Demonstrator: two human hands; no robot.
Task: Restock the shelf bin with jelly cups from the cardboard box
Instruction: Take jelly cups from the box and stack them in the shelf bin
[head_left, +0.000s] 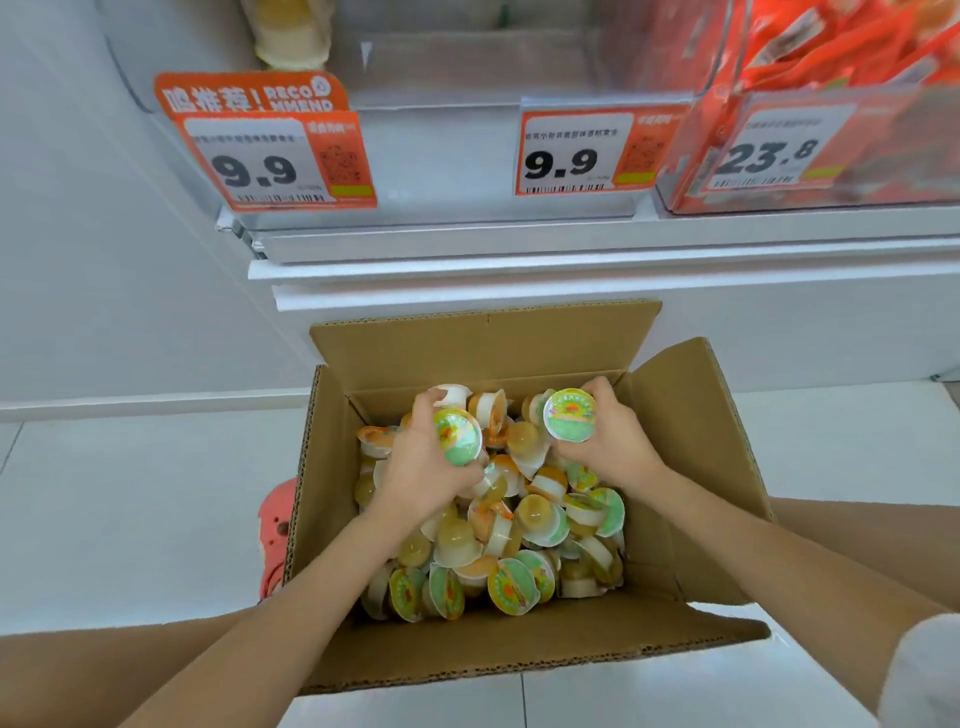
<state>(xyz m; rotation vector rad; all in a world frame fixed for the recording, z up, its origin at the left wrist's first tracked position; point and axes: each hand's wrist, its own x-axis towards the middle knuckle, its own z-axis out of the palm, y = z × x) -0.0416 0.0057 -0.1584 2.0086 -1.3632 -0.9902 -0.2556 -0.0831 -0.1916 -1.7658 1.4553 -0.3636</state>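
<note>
An open cardboard box (332, 467) stands on the floor below the shelf, holding several loose jelly cups (524, 551) with green and yellow foil lids. Inside the box, my left hand (421, 467) grips a jelly cup (458, 436) with its lid facing right. My right hand (615, 441) grips another jelly cup (569, 414), its lid turned toward me. Above, a clear shelf bin (447, 156) carries two 9.9 price tags (576, 156); a few pale cups (291, 36) show in its top left corner.
A clear bin of red-orange packets (831, 78) with a 23.8 tag sits to the right on the shelf. The white shelf ledge (519, 270) juts out above the box. A pink shoe (272, 535) pokes out left of the box on the white tiled floor.
</note>
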